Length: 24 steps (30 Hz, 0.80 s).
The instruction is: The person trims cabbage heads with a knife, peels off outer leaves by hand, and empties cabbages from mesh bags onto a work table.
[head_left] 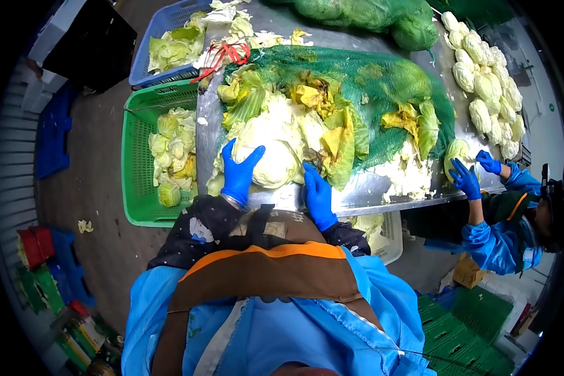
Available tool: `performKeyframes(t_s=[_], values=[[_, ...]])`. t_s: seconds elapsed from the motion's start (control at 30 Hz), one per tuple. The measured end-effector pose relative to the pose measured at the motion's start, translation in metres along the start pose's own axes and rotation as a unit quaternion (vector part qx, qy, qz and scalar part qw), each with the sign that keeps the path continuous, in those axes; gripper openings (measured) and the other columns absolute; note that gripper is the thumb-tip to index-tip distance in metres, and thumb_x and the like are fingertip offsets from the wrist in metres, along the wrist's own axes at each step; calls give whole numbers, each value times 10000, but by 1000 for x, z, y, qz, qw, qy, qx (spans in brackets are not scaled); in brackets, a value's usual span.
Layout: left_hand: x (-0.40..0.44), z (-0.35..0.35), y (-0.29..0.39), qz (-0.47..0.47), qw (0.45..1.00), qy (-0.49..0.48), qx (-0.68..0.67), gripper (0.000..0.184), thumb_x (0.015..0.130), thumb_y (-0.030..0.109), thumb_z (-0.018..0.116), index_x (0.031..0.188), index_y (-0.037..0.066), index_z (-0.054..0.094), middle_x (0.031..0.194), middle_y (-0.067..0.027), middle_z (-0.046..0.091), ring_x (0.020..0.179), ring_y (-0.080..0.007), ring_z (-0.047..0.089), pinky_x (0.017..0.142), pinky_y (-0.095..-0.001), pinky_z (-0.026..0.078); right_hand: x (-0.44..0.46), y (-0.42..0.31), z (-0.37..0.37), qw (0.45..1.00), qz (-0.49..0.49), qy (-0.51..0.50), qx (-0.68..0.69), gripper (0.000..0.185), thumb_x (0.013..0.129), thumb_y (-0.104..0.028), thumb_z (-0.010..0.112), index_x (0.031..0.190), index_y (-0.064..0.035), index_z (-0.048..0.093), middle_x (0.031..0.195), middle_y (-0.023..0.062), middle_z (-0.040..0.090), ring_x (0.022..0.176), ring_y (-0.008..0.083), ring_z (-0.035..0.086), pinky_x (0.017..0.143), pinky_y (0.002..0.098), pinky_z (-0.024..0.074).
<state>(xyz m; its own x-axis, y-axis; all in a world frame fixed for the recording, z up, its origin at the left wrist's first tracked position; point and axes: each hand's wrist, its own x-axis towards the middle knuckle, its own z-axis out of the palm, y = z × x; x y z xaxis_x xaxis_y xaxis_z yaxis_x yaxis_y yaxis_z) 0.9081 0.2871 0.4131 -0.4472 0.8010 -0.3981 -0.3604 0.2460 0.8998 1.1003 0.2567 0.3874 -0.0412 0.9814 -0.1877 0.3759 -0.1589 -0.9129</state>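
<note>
A pale, trimmed cabbage lies on the metal table in front of me. My gloved left hand holds its left side, with the thumb over the top and the fingers along the edge. My gloved right hand is at the cabbage's lower right, its fingers curled. What they hold, if anything, is hidden. Dark, withered leaf matter lies just above those fingers. Loose yellowed leaves lie right of the cabbage, over a green mesh bag. A green outer leaf sits behind it.
Leaf scraps fill a green crate at the left and a blue crate behind it. Trimmed cabbages are piled at the far right. A co-worker's gloved hands touch another cabbage. Another full mesh bag lies at the back.
</note>
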Motion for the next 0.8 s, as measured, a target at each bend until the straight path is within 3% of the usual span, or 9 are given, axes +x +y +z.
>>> performKeyframes(t_s=[0.13,0.27,0.33,0.4,0.47,0.53,0.63,0.67,0.8], values=[[4,-5,-6,3,1000,-15,-12,786,657,97,812,1274,21,332,1194,-152,446,1071,-229,487,882,-342,471,2,-7,-4,997,-10,-3,81,372,929,-274,498,1220,-49,547,1161,186,591,1052,227,583,869,330,449],[9,-9,-26,58,998,-25,1,774,652,100,816,1262,22,346,1190,-147,443,1086,-227,470,900,-326,449,30,-77,-13,970,-200,42,-127,591,823,-321,618,1328,-85,424,1079,170,607,880,274,647,732,354,518],[0,-2,-20,96,993,-10,71,795,639,138,831,1258,7,350,1186,-154,444,1091,-239,461,922,-333,426,55,-95,-8,937,-222,21,-269,588,779,-329,644,1290,-99,466,978,142,593,734,263,624,611,363,501],[10,-6,-34,186,967,18,174,822,623,174,844,1257,-3,351,1183,-161,445,1092,-253,462,935,-353,417,72,-89,-7,902,-211,-24,-375,583,744,-349,649,1248,-109,482,938,121,602,699,300,621,589,381,498],[15,-5,-43,222,952,25,210,872,593,249,862,1251,-19,358,1175,-177,447,1097,-287,459,949,-382,400,78,-86,-11,863,-276,-62,-419,582,729,-319,654,1237,-86,490,841,133,620,625,295,610,524,392,474],[4,1,-32,229,938,31,259,889,584,306,861,1248,-16,366,1162,-195,447,1095,-321,457,943,-402,397,85,-74,-15,841,-273,-108,-454,566,730,-266,619,1237,-63,471,828,129,619,663,295,619,537,424,474],[2,11,-21,207,947,35,243,883,591,331,850,1251,-4,368,1137,-213,427,1066,-342,464,929,-408,401,100,-69,-20,894,-233,-120,-362,509,705,-247,624,1191,-110,554,737,164,640,652,320,631,559,423,490],[1,12,-20,177,959,34,220,883,591,334,848,1254,1,368,1133,-216,418,1058,-346,466,928,-411,400,102,-69,-19,926,-153,-102,-330,471,696,-249,640,1146,-115,602,707,171,640,649,319,635,590,408,504],[3,5,-23,169,956,0,238,871,604,353,837,1262,20,374,1163,-212,403,1100,-340,438,943,-405,389,117,-28,-9,962,-99,-59,-249,416,683,-209,663,1085,-100,647,700,183,638,635,297,640,616,364,507]])
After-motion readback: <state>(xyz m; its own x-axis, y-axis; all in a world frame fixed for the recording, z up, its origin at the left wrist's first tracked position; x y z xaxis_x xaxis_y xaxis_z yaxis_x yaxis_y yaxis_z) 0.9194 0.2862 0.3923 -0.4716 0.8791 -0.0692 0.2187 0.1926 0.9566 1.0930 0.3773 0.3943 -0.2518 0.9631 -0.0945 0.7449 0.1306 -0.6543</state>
